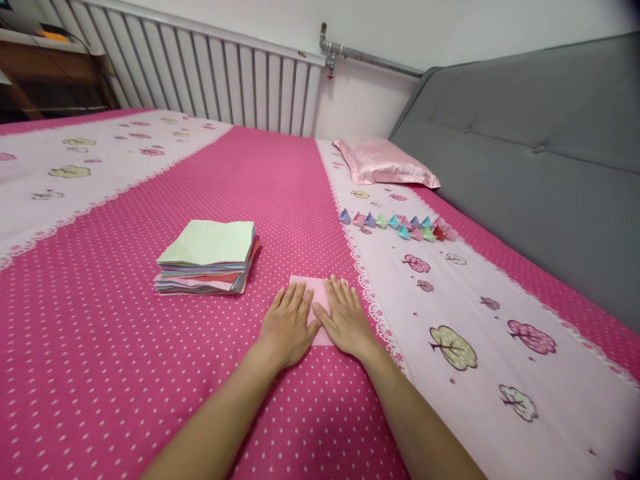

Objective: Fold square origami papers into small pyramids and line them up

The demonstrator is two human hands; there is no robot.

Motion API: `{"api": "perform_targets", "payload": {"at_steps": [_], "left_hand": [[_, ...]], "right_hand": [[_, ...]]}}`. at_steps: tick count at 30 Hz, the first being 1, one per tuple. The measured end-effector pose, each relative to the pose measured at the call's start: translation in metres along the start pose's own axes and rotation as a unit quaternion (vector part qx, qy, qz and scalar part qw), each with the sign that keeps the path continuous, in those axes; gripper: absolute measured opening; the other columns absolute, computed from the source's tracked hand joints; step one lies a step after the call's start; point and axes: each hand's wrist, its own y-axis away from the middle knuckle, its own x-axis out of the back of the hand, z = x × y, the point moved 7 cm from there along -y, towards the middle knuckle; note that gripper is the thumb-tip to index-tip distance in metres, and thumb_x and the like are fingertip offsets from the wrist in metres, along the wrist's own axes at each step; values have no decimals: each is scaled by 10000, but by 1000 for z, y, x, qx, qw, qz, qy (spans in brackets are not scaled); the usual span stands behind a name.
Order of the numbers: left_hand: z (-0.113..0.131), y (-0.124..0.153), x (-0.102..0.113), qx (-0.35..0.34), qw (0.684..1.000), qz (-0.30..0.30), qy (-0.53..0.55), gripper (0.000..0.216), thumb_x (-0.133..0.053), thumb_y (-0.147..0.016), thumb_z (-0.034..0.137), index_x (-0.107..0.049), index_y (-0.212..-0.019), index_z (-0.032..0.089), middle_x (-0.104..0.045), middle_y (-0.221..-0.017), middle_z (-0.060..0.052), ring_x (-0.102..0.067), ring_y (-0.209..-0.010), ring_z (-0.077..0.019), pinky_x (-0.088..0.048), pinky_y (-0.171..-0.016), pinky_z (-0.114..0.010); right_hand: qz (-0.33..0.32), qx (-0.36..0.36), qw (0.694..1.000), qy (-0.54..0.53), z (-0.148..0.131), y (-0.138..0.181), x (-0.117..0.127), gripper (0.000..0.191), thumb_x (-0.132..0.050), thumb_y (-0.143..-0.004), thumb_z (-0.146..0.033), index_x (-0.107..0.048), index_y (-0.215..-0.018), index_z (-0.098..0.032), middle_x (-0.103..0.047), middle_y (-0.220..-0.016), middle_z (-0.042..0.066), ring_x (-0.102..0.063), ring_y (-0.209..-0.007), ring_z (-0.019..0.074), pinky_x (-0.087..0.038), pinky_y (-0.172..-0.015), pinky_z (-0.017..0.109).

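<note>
A sheet of paper (pixel 316 300) lies on the bed (pixel 125 373) under the left hand (pixel 289 327) and right hand (pixel 345 321), set side by side. A paper stack (pixel 207 258) sits left of them. Folded paper pieces (pixel 400 225) line up farther right, before the pillow (pixel 383 162). The headboard (pixel 530 160) runs along the right.

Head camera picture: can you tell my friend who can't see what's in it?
The left hand and right hand press flat on a pink paper sheet on a pink dotted bedsheet. A stack of coloured paper lies to their left; a row of small folded paper shapes sits farther right.
</note>
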Motion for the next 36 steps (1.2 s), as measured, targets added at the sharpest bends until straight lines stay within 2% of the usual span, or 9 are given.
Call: {"api": "perform_targets", "payload": {"at_steps": [5,8,12,15,21,25,27,31,36], "left_hand": [[-18,1,2,73,997,15,-11,664,-295,-850,465,-279,-1360,39,-230,-1432,-165,-171,-1337,-275,-127,-1084,-438],[-28,1,8,122,991,51,-3,677,-311,-847,460,-284,-1347,5,-271,-1411,-201,-207,-1325,-291,-156,-1077,-444],[-36,1,17,159,982,98,29,610,-310,-858,400,-315,-1325,8,-337,-1379,-215,-278,-1297,-300,-228,-1050,-443],[-34,0,21,150,982,99,65,578,-309,-865,358,-310,-1319,2,-370,-1359,-220,-309,-1280,-303,-235,-1045,-454],[-31,-1,29,130,966,130,181,544,-417,-829,296,-314,-1308,59,-501,-1252,-198,-475,-1153,-279,-346,-974,-446],[-37,-1,30,165,931,137,296,627,-528,-765,250,-292,-1324,97,-556,-1197,-147,-516,-1103,-264,-390,-944,-421],[-39,-1,28,176,917,131,333,646,-554,-744,233,-298,-1323,104,-576,-1167,-131,-526,-1087,-258,-395,-942,-420],[-42,-2,27,175,891,155,389,622,-586,-721,240,-355,-1281,100,-567,-1159,-146,-540,-1057,-238,-407,-938,-410],[-52,0,24,198,854,189,443,572,-547,-755,356,-381,-1240,102,-537,-1169,-162,-592,-921,-209,-480,-825,-390]], "right_hand": [[72,-86,993,-29,16,-3,7,827,-274,-823,-618,-209,-1381,-11,-129,-1461,193,-77,-1352,305,-88,-1085,486],[152,-95,978,-103,25,-5,18,751,-388,-806,-563,-293,-1359,-64,-254,-1433,184,-197,-1329,301,-160,-1073,485],[232,-122,931,-254,48,-4,28,661,-500,-765,-474,-356,-1315,-137,-442,-1319,166,-449,-1186,270,-370,-970,442],[224,-163,900,-337,63,-4,25,655,-550,-732,-388,-357,-1309,-147,-475,-1286,172,-513,-1127,253,-454,-892,392],[216,-154,880,-393,61,-4,28,617,-531,-668,-189,-403,-1270,-147,-464,-1301,178,-545,-1094,244,-453,-893,411],[214,-173,860,-429,55,-2,29,617,-579,-655,-223,-427,-1247,-147,-516,-1246,174,-559,-1066,245,-479,-848,381],[193,-170,846,-467,50,-1,28,638,-613,-653,-270,-424,-1250,-144,-602,-1115,148,-614,-946,238,-509,-772,368],[166,-170,803,-547,43,-1,29,621,-645,-626,-253,-459,-1210,-150,-636,-719,9,-623,-622,170,-519,-609,318],[248,-185,732,-607,52,0,36,527,-605,-608,-202,-488,-1120,-164,-625,-753,2,-626,-704,164,-518,-675,304]]}}
